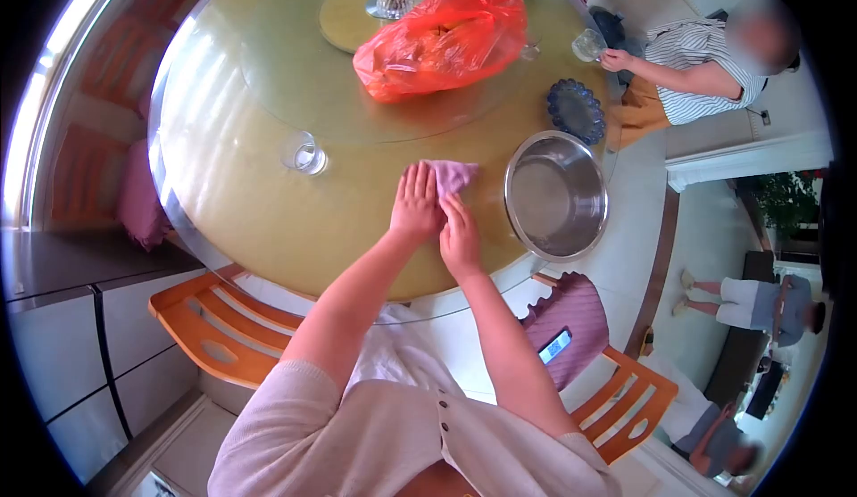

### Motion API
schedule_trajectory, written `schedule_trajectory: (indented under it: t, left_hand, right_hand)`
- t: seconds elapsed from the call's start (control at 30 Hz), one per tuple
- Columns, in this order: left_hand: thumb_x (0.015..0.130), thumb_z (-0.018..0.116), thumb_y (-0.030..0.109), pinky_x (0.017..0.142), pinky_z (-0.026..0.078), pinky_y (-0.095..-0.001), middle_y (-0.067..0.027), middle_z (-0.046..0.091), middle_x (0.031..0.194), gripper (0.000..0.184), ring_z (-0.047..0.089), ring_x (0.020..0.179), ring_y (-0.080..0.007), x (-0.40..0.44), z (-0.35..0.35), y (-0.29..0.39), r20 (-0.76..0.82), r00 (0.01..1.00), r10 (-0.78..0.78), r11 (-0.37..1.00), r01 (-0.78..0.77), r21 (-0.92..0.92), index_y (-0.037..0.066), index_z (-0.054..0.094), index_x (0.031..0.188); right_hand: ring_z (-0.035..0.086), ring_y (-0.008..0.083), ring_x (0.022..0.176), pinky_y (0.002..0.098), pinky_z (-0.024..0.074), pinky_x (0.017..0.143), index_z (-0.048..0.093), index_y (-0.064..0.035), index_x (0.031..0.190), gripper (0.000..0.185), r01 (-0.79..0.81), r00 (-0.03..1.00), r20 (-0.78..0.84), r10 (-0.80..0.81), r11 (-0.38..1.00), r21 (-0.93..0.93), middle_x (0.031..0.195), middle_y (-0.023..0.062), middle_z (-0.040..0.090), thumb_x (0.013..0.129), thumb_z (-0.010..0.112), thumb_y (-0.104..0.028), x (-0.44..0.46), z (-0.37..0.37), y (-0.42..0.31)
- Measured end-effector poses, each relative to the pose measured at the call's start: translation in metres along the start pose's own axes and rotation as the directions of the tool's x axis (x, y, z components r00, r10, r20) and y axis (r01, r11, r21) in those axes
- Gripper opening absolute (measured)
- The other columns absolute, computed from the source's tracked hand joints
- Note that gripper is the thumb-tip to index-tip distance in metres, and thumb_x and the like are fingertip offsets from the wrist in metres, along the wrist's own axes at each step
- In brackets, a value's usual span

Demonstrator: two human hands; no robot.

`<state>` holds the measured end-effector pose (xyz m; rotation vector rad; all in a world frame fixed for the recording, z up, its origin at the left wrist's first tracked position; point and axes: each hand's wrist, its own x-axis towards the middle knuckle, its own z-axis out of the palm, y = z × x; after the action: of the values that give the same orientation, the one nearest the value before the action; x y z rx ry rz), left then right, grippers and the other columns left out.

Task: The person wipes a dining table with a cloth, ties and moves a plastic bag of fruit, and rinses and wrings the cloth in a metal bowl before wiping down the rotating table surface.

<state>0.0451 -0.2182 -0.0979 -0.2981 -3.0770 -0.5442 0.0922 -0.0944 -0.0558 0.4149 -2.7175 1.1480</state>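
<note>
Lilac cloth (457, 176) looks soft, light, easily gathered by its corner; the left hand (416, 202) lies flat on it; whether the right hand (459, 236) pinches, I can't tell.

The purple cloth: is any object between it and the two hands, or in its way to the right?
Nothing visible stands between the purple cloth and the left hand or the right hand; both appear to touch it. To its right, past bare tabletop, the steel basin would likely block it.
</note>
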Motion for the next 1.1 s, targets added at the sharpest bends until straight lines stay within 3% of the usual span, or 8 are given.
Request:
schedule_trajectory:
  t: [0.1, 0.2, 0.27, 0.5, 0.67, 0.87, 1.0, 1.1]
  left_hand:
    - [0.09, 0.04, 0.037, 0.118, 0.009, -0.0457, -0.021, 0.02, 0.153, 0.069, 0.014, 0.144, -0.035, -0.054, -0.004, -0.003, 0.085, 0.993, 0.081, 0.984, -0.094, 0.153, -0.003, 0.026, 0.145]
    - [0.088, 0.042, 0.038, 0.117, 0.01, -0.0462, -0.0218, 0.02, 0.153, 0.072, 0.013, 0.144, -0.0356, -0.112, -0.01, -0.022, 0.04, 0.998, 0.055, 0.985, -0.061, 0.16, -0.004, 0.027, 0.144]
    - [0.085, 0.046, 0.039, 0.117, 0.009, -0.0457, -0.0248, 0.019, 0.153, 0.075, 0.014, 0.144, -0.0367, -0.141, -0.04, -0.034, 0.161, 0.987, 0.006, 1.0, -0.01, 0.022, -0.005, 0.028, 0.143]
    - [0.086, 0.048, 0.034, 0.118, 0.009, -0.0437, -0.025, 0.015, 0.153, 0.076, 0.011, 0.144, -0.037, -0.089, -0.063, -0.08, 0.15, 0.97, -0.19, 0.977, 0.173, 0.123, -0.006, 0.02, 0.145]
    - [0.089, 0.043, 0.032, 0.118, 0.006, -0.0426, -0.0231, 0.009, 0.155, 0.074, 0.006, 0.145, -0.0348, -0.076, -0.072, -0.09, 0.262, 0.943, -0.207, 0.95, 0.129, 0.286, -0.005, 0.014, 0.147]
    - [0.09, 0.04, 0.038, 0.118, 0.004, -0.0456, -0.0226, 0.007, 0.156, 0.077, 0.003, 0.145, -0.0362, -0.144, -0.046, -0.06, 0.317, 0.94, -0.123, 0.931, -0.001, 0.366, -0.005, 0.013, 0.148]
    - [0.083, 0.048, 0.053, 0.117, 0.003, -0.0467, -0.0246, 0.011, 0.154, 0.093, 0.004, 0.145, -0.0378, -0.191, -0.044, -0.018, 0.38, 0.923, 0.055, 0.974, -0.134, 0.185, -0.007, 0.016, 0.146]
    - [0.078, 0.054, 0.059, 0.118, 0.003, -0.0454, -0.0228, 0.011, 0.155, 0.102, 0.005, 0.145, -0.0354, -0.184, -0.063, -0.013, 0.422, 0.901, 0.099, 0.984, -0.151, 0.092, -0.006, 0.016, 0.146]
  right_hand:
    - [0.042, 0.0351, 0.128, 0.0416, 0.0293, 0.112, 0.05, 0.0009, 0.128, 0.043, -0.088, 0.984, 0.159, 0.084, 0.996, 0.018, 0.136, 0.0201, 0.046, 0.086, 0.049, -0.006, 0.004, 0.017, -0.006]
    - [0.028, 0.0373, 0.137, 0.0424, 0.0226, 0.115, 0.044, 0.0043, 0.134, 0.051, 0.051, 0.942, 0.335, 0.011, 0.983, -0.175, 0.144, 0.0244, 0.035, 0.087, 0.05, -0.013, -0.033, 0.039, -0.025]
    - [0.028, 0.0357, 0.138, 0.0425, 0.0215, 0.115, 0.042, 0.0024, 0.136, 0.053, 0.138, 0.934, 0.353, -0.051, 0.964, -0.227, 0.145, 0.0225, 0.034, 0.087, 0.051, -0.017, -0.063, 0.058, -0.036]
    - [0.031, 0.0303, 0.137, 0.041, 0.0279, 0.112, 0.043, -0.0043, 0.137, 0.049, 0.152, 0.926, 0.374, -0.045, 0.953, -0.263, 0.15, 0.0157, 0.031, 0.09, 0.045, -0.019, 0.019, 0.102, -0.059]
    - [0.036, 0.0265, 0.133, 0.0376, 0.0323, 0.109, 0.044, -0.005, 0.137, 0.049, 0.183, 0.913, 0.409, 0.005, 0.889, -0.42, 0.148, 0.0124, 0.034, 0.09, 0.039, -0.018, 0.04, 0.108, -0.079]
    - [0.038, 0.0265, 0.131, 0.0381, 0.034, 0.107, 0.043, 0.0001, 0.136, 0.05, 0.258, 0.911, 0.412, -0.026, 0.815, -0.519, 0.146, 0.0151, 0.037, 0.089, 0.039, -0.017, -0.05, 0.091, -0.074]
    - [0.04, 0.0299, 0.129, 0.0397, 0.0354, 0.106, 0.044, 0.0029, 0.133, 0.049, 0.094, 0.917, 0.386, 0.101, 0.885, -0.457, 0.144, 0.0184, 0.038, 0.088, 0.042, -0.014, -0.104, 0.055, -0.071]
    - [0.041, 0.0341, 0.128, 0.0409, 0.0365, 0.106, 0.044, 0.0041, 0.131, 0.047, -0.22, 0.857, 0.361, 0.369, 0.894, -0.391, 0.141, 0.0206, 0.041, 0.086, 0.045, -0.012, -0.106, 0.029, -0.083]
